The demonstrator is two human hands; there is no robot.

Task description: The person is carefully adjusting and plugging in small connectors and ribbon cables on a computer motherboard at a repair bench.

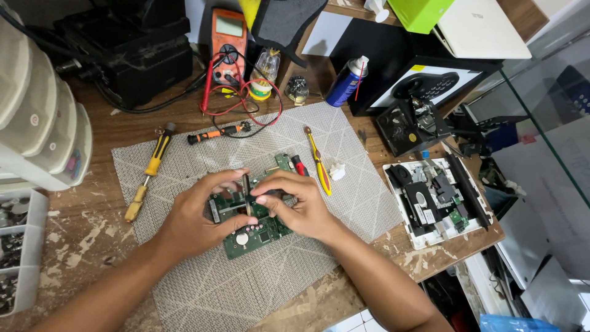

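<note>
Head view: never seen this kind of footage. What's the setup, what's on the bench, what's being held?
One camera, worn on a person's head, looks down at their own bare hands; there is no robot. The left hand and right hand together grip a green circuit board over a grey woven mat on a worn wooden bench. Nearby lie a yellow-handled screwdriver, an orange multimeter with red leads, a blue spray can and a white tray of dismantled parts.

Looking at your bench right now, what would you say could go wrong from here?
The green circuit board is gripped by both the left hand and right hand around a thin metal piece; it might bend or slip. The red-handled tool lies touching the board's far edge and may scratch it.
</note>
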